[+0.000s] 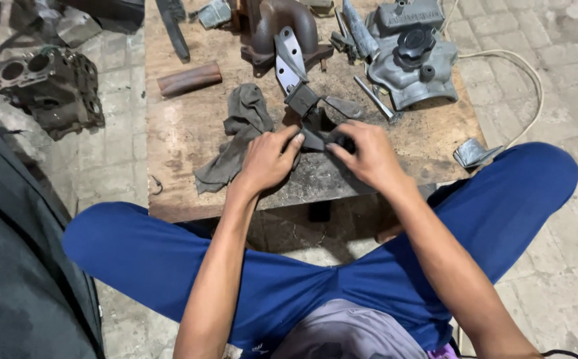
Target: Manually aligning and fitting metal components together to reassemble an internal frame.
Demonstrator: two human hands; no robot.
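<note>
Nearest the camera: grey shirt hem (348, 332) and blue trousers (169, 259), knees spread wide, person sitting low at a small wooden tabletop (182, 133). Both forearms reach forward over the near edge. Left hand (267, 159) and right hand (368, 156) meet on a dark metal part (315, 129) at the tabletop's middle-front. Left fingers (292, 143) curled, tips pressed on the part's left side; right fingers wrapped over its right end, so both hands are closed on it. Part's long axis runs roughly away from the person, slightly tilted left: block-shaped head (301, 98) at the far end, darker body toward the hands; near end hidden under the fingers, so exact shape there cannot be told. Grey rag (239, 133) lies crumpled just left of the left hand, touching or nearly touching the part. Further back: rusty tube (189, 78) lying crosswise, brown cast manifold (282, 26) with a pale flat bracket (289, 56) leaning on it, grey engine cover (412, 53) with a black round cap (415, 41) at far right, a slim metal rod (374, 98) between the cover and the part. Tabletop worn, stained, dark greasy patch near the front edge. Floor is grey paving brick (568, 80); a dirty cylinder block (53, 90) sits on it at left, a crumpled grey scrap (473, 153) and a pale cable (521, 73) at right. Dark fabric surface (16, 266) fills the lower left.
</note>
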